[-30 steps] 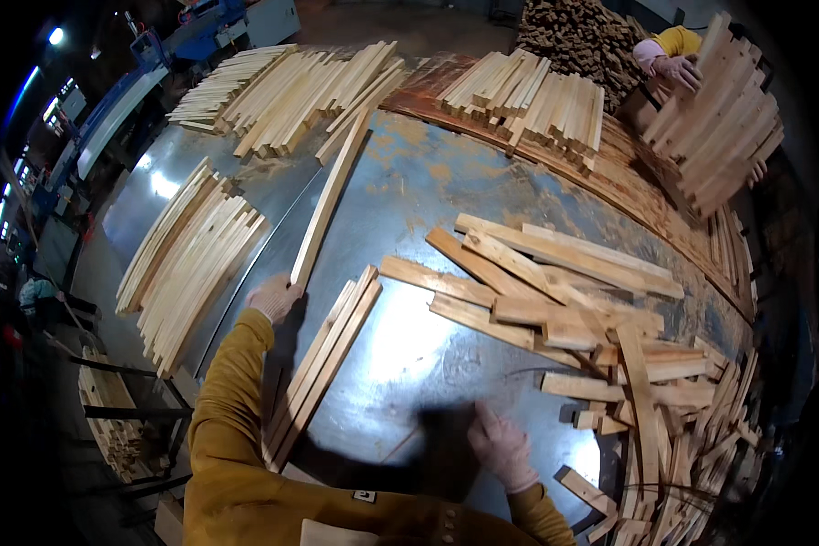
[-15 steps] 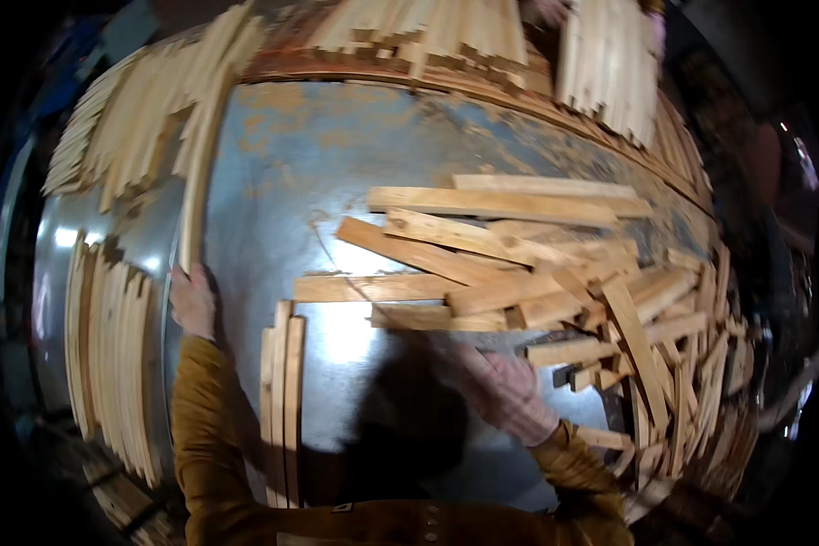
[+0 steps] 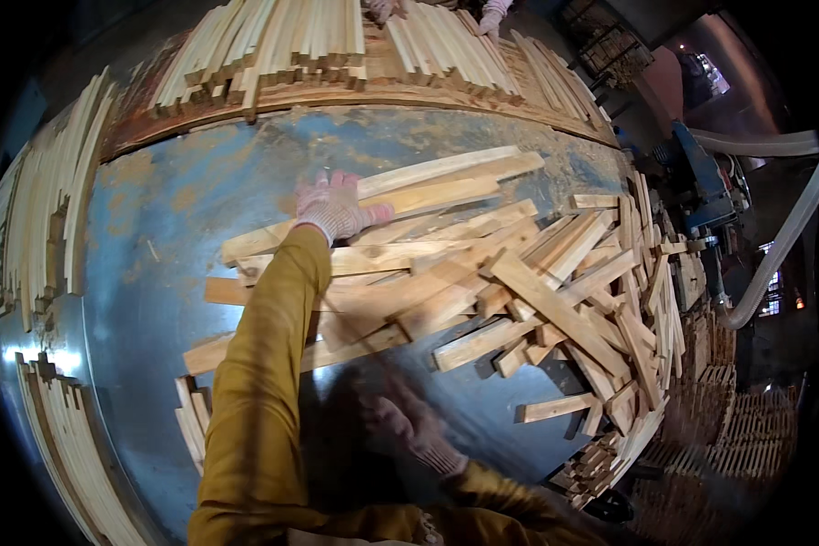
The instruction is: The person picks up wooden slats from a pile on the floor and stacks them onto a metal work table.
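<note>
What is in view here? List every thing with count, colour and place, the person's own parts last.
loose wooden slats: too many to count, pale tan, jumbled heap across the table's middle and right.
sorted slat stacks: several rows, pale tan, along the far rim and the left edge.
short slat pile: a few, pale, beside the left sleeve at the near left.
metal table: one, grey-blue with rust patches, fills the middle.
hose: one, whitish, curves down the right side.
blue machine: one, far right.
co-worker's gloved hands: two, at the top edge on the far stacks.
left hand: gloved, mustard sleeve, laid flat on a long slat.
right hand: gloved, blurred, over bare table near the heap.
</note>
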`<state>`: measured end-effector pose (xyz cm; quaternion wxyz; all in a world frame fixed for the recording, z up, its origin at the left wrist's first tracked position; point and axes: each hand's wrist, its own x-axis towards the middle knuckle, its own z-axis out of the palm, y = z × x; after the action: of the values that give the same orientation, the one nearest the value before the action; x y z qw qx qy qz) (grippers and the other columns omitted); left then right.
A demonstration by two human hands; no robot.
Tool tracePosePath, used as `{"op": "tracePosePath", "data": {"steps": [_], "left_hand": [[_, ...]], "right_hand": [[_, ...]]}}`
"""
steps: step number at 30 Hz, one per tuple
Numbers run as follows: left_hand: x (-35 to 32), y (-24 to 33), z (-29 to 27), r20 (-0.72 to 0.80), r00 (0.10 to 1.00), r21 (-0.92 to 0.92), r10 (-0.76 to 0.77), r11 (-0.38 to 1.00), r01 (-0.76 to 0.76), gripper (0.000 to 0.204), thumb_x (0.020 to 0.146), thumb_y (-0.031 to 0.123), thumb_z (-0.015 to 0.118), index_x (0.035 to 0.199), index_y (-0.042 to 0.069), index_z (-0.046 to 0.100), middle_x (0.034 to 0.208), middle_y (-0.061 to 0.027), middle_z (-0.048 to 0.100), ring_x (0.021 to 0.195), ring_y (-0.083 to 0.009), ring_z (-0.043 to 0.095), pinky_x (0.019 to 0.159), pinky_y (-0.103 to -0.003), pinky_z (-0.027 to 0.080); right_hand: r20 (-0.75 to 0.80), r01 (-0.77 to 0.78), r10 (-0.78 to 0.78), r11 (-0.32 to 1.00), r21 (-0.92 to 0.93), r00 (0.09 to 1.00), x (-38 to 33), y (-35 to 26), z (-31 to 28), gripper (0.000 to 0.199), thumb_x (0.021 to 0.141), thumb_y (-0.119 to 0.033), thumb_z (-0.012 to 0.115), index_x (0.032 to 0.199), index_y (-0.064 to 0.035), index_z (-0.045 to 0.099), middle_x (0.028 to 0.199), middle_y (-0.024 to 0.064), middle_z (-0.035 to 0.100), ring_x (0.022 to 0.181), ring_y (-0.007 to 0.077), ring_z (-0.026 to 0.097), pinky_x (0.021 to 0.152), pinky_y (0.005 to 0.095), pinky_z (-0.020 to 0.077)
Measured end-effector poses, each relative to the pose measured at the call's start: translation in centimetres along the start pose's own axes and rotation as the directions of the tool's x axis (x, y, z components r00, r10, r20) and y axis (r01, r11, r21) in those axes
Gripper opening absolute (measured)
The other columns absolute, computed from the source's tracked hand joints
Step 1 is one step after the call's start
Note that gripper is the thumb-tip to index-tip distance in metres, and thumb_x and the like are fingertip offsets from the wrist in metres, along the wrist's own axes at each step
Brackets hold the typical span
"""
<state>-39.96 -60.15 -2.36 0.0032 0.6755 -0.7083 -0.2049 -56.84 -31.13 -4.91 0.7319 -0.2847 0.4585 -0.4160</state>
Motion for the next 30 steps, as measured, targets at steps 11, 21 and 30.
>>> {"op": "tracePosePath", "data": {"steps": [11,21,30], "left_hand": [[-5.4,4.9,-5.6,0.324,0.934,0.146,-0.151,0.983,0.108,0.074,0.063,0.039,0.073,0.119,-0.003,0.047,0.108,-0.0204,0.062,0.098,-0.0305,0.062,0.083,-0.038,0.049],[-27.6,-0.1,5.8,0.48,0.861,-0.752,0.168,-0.426,0.502,0.043,0.091,0.029,0.058,0.124,0.002,0.052,0.107,-0.0125,0.064,0.096,-0.0196,0.062,0.092,-0.029,0.049],[-36.0,3.2,12.6,0.348,0.937,-0.732,0.019,-0.619,0.285,0.046,0.088,0.032,0.062,0.122,0.003,0.052,0.101,-0.0181,0.065,0.082,-0.0285,0.067,0.068,-0.044,0.059]], "right_hand": [[0.246,-0.283,0.141,0.509,0.813,0.959,7.8,-2.7,1.9,0.047,0.093,-0.027,0.056,0.131,-0.0057,0.039,0.13,0.0149,0.046,0.12,0.0306,0.047,0.099,0.0506,0.0432],[0.274,0.121,-0.102,0.991,-0.054,0.956,-1.9,-0.2,-3.9,0.077,0.088,-0.032,0.064,0.146,-0.0081,0.02,0.134,0.0095,0.04,0.117,0.0183,0.045,0.094,0.0289,0.0426],[0.399,-0.202,0.231,0.973,-0.115,0.888,-5.5,-2.0,-6.3,0.048,0.087,-0.006,0.058,0.132,-0.0023,0.041,0.111,0.0066,0.059,0.097,0.0149,0.058,0.081,0.0272,0.0507]]}}
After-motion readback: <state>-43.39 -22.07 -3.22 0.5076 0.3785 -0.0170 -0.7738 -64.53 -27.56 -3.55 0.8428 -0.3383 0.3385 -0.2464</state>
